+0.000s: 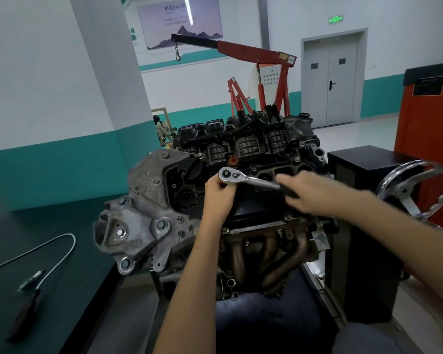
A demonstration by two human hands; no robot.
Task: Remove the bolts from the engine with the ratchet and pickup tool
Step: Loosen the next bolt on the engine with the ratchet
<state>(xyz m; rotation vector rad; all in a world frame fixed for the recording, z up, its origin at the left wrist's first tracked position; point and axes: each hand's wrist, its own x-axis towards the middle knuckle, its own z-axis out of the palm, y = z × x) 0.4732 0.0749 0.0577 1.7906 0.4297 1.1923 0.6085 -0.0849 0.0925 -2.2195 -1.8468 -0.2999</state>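
Ratchet (248,179) sits head atop left hand (219,194), handle under right hand (308,198).

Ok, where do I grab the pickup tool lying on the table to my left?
Take the pickup tool by its dark handle, coming straight down from above. It lies flat on the table, and the handle is its thick, rigid part; the thin shaft loops away and would probably flex when gripped.
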